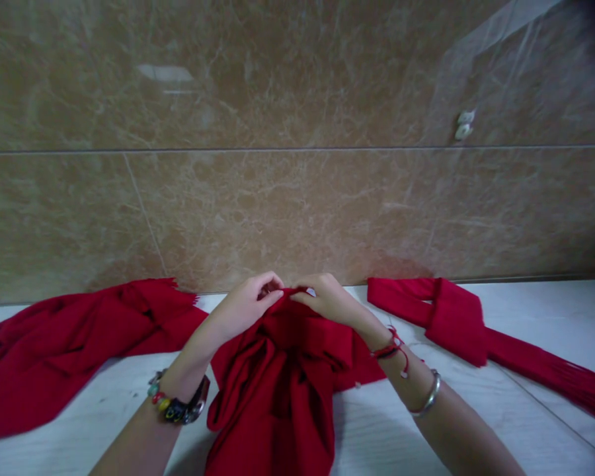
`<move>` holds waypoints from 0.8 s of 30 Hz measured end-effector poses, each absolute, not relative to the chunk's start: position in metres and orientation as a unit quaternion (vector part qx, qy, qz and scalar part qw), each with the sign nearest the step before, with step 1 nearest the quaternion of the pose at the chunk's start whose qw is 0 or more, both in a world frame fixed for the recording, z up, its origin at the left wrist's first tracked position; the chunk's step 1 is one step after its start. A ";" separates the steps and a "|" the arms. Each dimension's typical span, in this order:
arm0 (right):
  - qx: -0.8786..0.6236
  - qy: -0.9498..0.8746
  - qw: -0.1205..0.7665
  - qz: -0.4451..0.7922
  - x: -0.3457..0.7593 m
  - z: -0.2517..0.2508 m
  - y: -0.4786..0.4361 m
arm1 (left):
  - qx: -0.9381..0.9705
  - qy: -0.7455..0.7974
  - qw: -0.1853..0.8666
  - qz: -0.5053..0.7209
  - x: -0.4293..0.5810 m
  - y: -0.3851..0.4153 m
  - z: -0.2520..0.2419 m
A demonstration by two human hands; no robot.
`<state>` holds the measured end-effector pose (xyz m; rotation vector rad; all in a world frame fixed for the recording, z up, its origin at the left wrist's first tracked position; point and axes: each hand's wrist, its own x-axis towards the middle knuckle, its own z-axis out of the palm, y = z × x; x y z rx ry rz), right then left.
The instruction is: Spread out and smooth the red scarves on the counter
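A large red cloth (287,396) hangs in loose folds in front of me, its lower part running out of the bottom of the view. My left hand (252,304) pinches its top edge between thumb and fingers. Close by on the right, my right hand (327,301) grips the same edge, thumb and fingertips pressed together. A short stretch of cloth lies between the two hands. Beads and a dark watch-like band (183,406) circle the left wrist. On the right arm are a red cord bracelet (391,347) and a silver bangle (429,393).
Another crumpled red cloth (79,344) with a ragged edge lies to the left on the white surface (377,436). At right is a folded red strip (456,317) with a long fringed tail. A brown marbled tile wall (297,211) rises behind, bearing a small whitish fixture (465,124).
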<state>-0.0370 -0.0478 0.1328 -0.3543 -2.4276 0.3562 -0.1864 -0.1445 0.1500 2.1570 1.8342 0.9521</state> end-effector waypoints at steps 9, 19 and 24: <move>-0.232 -0.882 0.386 0.142 -0.018 0.142 -0.025 | 0.599 0.781 -0.152 0.088 -0.191 -0.152 0.153; -0.260 -0.864 0.415 0.117 -0.013 0.145 -0.027 | 0.644 0.742 -0.051 0.182 -0.152 -0.151 0.138; -0.263 -0.855 0.432 0.118 -0.015 0.144 -0.030 | 0.613 0.765 -0.129 0.148 -0.151 -0.146 0.136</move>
